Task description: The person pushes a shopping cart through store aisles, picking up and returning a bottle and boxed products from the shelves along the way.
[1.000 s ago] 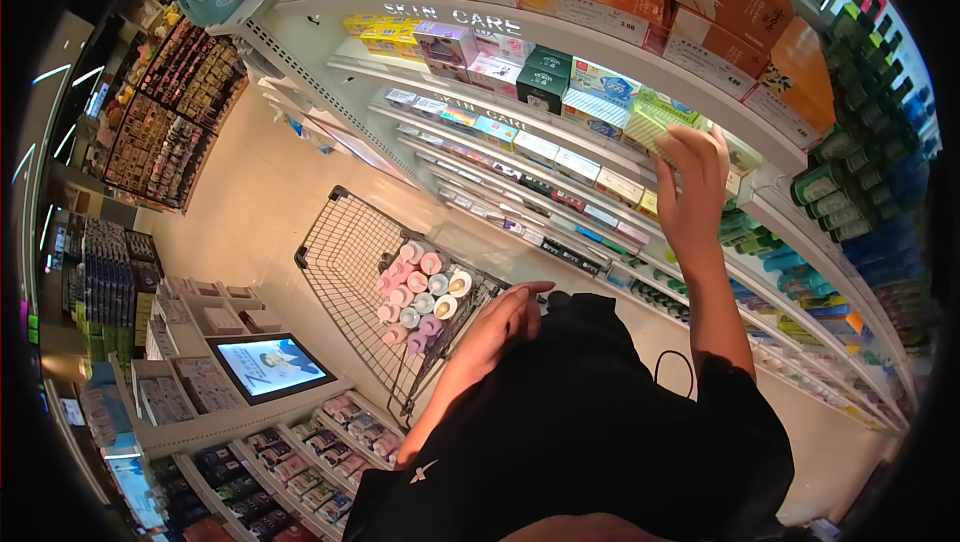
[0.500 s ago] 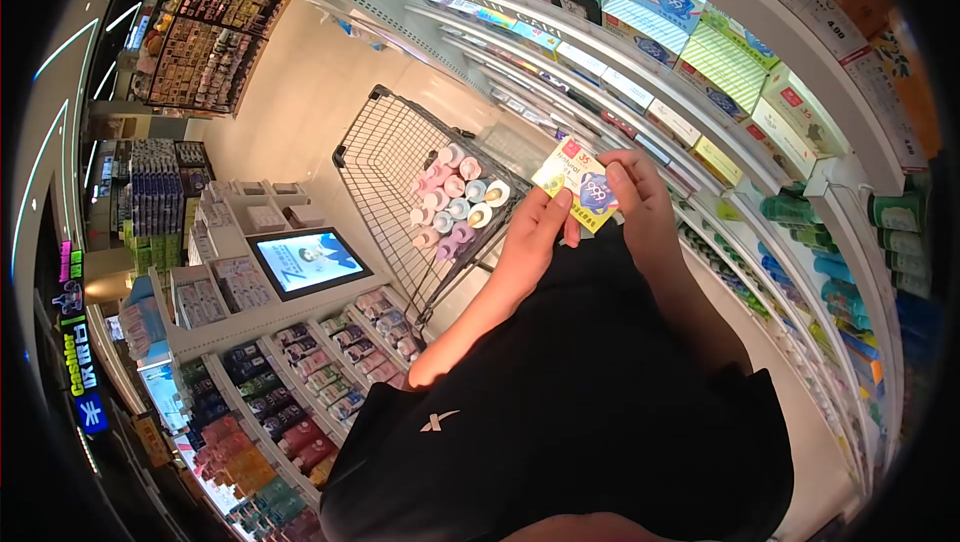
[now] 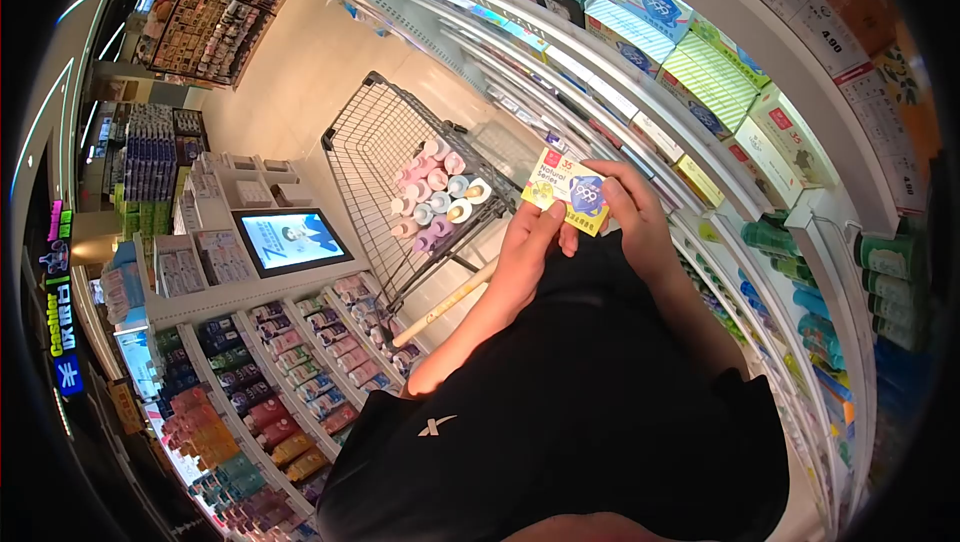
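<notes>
A small yellow-and-white soap box [image 3: 562, 188] printed "Natural Series", with a blue emblem, is held up in front of my chest. My left hand [image 3: 530, 247] pinches its lower edge, thumb on the front face. At its right edge, my right hand [image 3: 637, 217] grips it between thumb and fingers. The printed face is turned up towards me; the back is hidden.
A wire shopping cart [image 3: 372, 132] with several pastel bottles [image 3: 436, 204] stands ahead. Shelves on the right carry boxes [image 3: 715, 72] and green containers [image 3: 890, 267]. On the left, a lit screen [image 3: 290, 239] sits above racks of packets [image 3: 275, 422].
The soap box has tilted a little and shows its front more squarely, still in both hands. My view has shifted slightly, and a pale yellow bar now shows beside my left forearm.
</notes>
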{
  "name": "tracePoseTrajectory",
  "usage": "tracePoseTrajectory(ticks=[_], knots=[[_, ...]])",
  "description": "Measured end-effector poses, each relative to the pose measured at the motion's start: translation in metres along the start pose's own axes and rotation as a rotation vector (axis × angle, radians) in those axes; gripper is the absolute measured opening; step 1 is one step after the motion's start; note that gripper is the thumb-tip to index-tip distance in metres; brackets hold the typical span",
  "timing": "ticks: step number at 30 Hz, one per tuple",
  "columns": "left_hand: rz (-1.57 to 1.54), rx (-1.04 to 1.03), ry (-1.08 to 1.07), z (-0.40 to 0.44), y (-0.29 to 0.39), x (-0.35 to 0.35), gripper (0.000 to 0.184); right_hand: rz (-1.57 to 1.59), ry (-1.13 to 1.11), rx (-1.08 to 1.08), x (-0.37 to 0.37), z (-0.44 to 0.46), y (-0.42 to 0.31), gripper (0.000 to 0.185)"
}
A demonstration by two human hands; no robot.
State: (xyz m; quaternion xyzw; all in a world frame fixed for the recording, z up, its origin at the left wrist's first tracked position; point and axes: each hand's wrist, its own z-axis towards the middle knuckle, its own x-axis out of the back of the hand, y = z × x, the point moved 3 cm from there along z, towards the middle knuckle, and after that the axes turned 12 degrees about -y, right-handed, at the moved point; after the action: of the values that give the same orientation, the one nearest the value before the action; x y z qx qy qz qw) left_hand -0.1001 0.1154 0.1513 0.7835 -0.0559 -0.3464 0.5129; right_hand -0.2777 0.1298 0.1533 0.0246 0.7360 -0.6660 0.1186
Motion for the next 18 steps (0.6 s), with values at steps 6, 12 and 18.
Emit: tracePoseTrajectory(ticks=[6,12,18], knots=[[0.014,-0.026,-0.015,0.002,-0.006,-0.008,0.03,-0.014,-0.039,0.034,0.013,0.0,-0.001,0.038],[0.089,-0.019,-0.041,-0.004,-0.006,-0.01,0.029,0.026,-0.003,0.076,0.009,-0.002,0.002,0.035],[0.112,-0.028,-0.055,-0.013,-0.009,0.0,0.031,0.06,-0.015,0.022,0.0,-0.004,0.001,0.031]])
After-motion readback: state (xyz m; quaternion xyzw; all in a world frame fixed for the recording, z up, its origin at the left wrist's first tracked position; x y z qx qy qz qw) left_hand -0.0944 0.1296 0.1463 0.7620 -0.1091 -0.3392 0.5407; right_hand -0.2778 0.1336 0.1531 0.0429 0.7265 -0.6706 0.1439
